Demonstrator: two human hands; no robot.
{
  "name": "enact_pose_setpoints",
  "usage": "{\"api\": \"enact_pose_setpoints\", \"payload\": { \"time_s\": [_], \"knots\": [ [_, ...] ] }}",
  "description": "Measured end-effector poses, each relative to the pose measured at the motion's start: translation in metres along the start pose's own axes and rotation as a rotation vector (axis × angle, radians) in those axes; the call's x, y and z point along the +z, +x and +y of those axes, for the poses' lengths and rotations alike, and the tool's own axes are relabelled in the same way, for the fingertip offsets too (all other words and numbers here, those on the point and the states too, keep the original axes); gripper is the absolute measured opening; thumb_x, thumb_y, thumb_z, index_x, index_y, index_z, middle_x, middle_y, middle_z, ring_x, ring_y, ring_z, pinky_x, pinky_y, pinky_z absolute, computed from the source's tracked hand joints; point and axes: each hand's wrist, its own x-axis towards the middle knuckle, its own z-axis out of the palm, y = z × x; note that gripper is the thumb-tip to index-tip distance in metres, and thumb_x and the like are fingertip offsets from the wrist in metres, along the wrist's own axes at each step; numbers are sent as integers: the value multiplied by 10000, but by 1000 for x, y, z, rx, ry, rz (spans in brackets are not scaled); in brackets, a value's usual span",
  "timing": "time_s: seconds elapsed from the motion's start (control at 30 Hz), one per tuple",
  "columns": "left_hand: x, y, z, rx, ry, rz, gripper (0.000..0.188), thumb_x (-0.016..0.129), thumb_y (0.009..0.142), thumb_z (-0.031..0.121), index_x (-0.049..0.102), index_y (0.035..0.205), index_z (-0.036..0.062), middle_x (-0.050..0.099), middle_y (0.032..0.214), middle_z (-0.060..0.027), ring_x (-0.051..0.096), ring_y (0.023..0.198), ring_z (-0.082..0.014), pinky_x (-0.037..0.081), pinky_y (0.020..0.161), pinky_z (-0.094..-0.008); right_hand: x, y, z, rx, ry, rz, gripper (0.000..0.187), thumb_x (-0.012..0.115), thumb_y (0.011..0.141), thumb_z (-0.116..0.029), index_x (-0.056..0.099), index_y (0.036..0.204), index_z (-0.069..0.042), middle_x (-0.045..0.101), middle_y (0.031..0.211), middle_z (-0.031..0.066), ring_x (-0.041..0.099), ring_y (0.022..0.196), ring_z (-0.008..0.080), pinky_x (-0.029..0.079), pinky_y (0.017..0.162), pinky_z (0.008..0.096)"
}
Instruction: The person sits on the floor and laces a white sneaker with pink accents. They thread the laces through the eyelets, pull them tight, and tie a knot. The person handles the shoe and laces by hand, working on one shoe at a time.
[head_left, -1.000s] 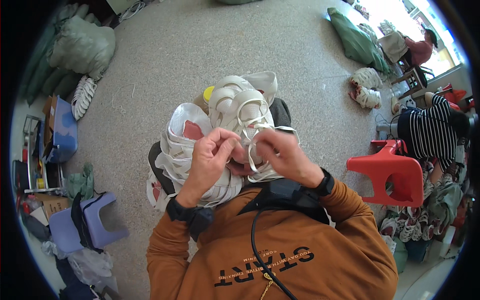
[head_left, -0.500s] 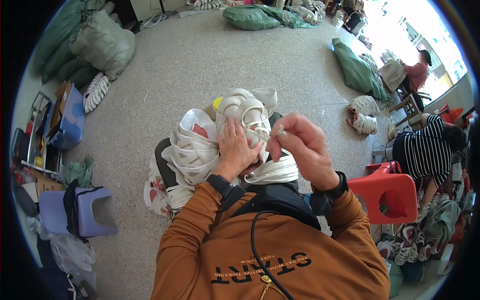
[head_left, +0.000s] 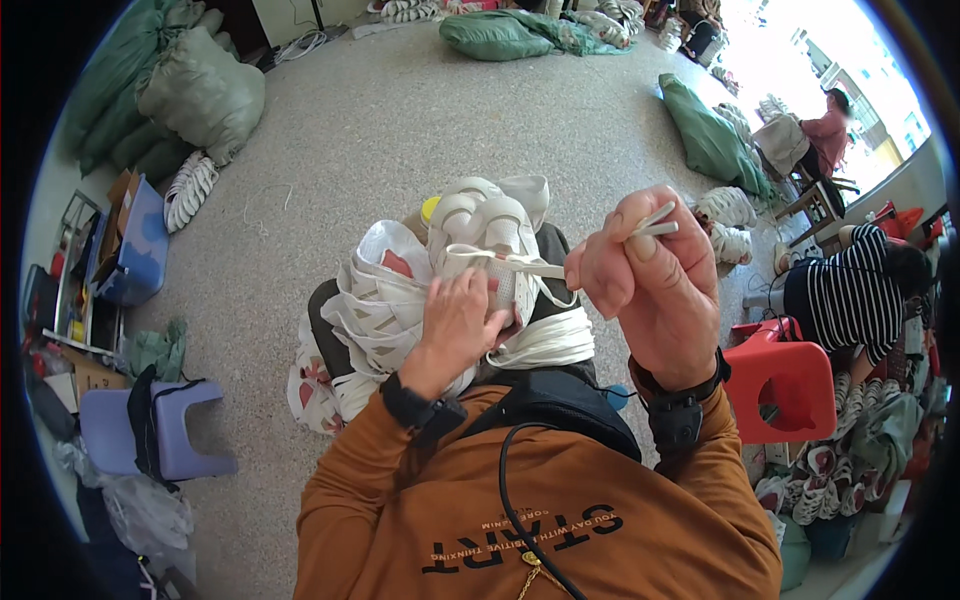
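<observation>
White shoe uppers (head_left: pixel 500 225) lie on my lap, with a flat white shoelace (head_left: pixel 515 263) threaded through the nearer one. My left hand (head_left: pixel 458 325) grips the lower part of this upper, thumb and fingers around its opening. Raised to the right, my right hand (head_left: pixel 665 285) pinches the shoelace; its two pale tips stick out above the thumb. The lace runs taut from the upper to this hand, and a loop hangs below. Nested white uppers (head_left: pixel 375 300) sit left of my left hand. A bundle of white laces (head_left: pixel 550 340) rests on my right thigh.
On the left stand a purple stool (head_left: pixel 150 425) and a blue crate (head_left: pixel 140 245). A red stool (head_left: pixel 785 385) is close to my right elbow. Green sacks (head_left: pixel 715 135) lie on the floor ahead. A person in stripes (head_left: pixel 845 300) bends down at the right.
My right hand has moved right and up, drawing the lace out from the upper. The lace tips now show above its fingers. My left hand has shifted slightly down and left on the upper.
</observation>
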Motion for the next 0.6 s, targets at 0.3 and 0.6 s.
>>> {"api": "enact_pose_setpoints", "payload": {
  "time_s": [0.3, 0.6],
  "knots": [
    [32, -15, 17, 462, -650, 260, 192, 605, 997, 127, 605, 1121, -20, 669, 970, -165, 664, 854, -307, 513, 765, -368, -27, -1, 10, 104, 116, 37, 147, 483, 1065, -124, 551, 1125, -8, 582, 806, 45, 566, 722, 139, 486, 748, 291],
    [37, -12, 9, 576, -443, 226, 124, 603, 951, 101, 574, 893, -5, 548, 807, -177, 586, 796, -379, 467, 711, -441, -104, 29, 153, 11, -1130, -441, 183, 580, 919, -29, 649, 1087, -8, 669, 964, 177, 664, 905, 359, 526, 788, 413]
  ]
}}
